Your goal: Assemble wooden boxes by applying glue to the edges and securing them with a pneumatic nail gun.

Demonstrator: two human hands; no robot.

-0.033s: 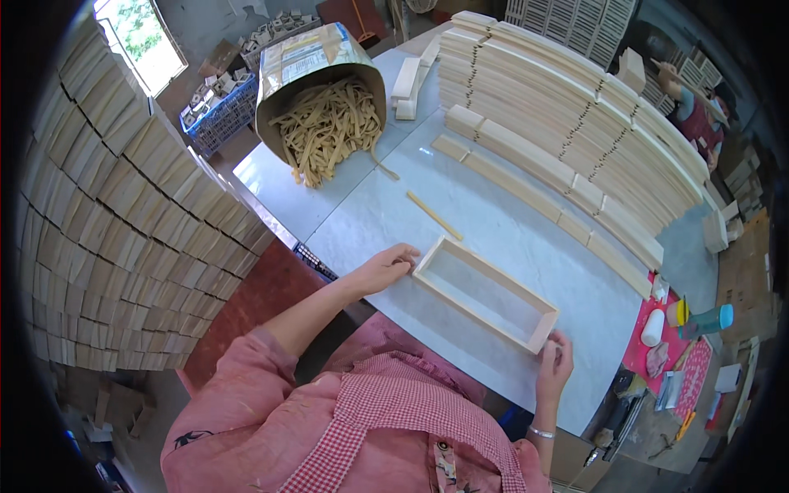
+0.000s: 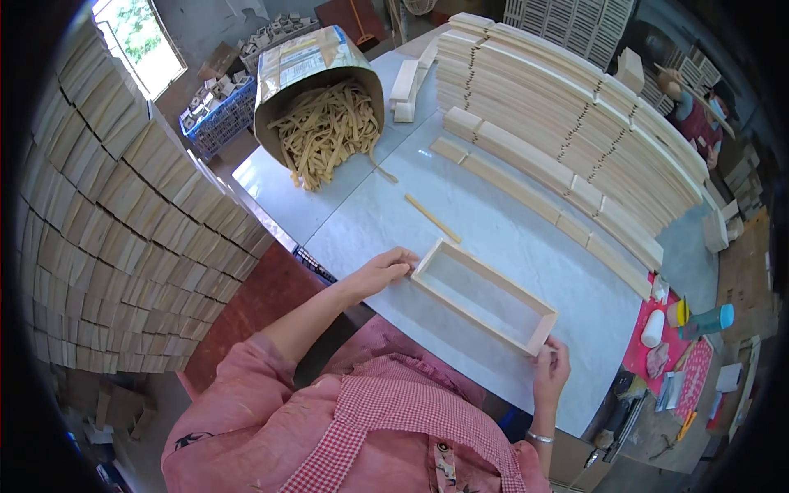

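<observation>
A long rectangular wooden frame (image 2: 483, 317) with low sides lies at a slant on the pale table; the tabletop shows through its middle. At its left end my left hand (image 2: 383, 273) has curled fingers pressed on the corner. My right hand (image 2: 551, 371), with a bracelet at the wrist, grips the near right corner between thumb and bent fingers. Some fingertips are hidden behind the wood. Just beyond the frame lies a thin yellowish strip (image 2: 432, 218). Farther back, a sack (image 2: 308, 59) on its side spills a heap of similar strips (image 2: 327, 127).
A tall row of stacked wooden slats (image 2: 534, 99) stands along the far right, with a lower row (image 2: 526, 160) before it. At left rises a wall of stacked wood pieces (image 2: 123, 197). Bottles and a cup (image 2: 652, 327) sit on pink cloth. Another person (image 2: 699, 123) works at far right.
My right hand has drawn in slightly toward me and closed more at the frame's corner. The frame and my left hand look almost unmoved.
</observation>
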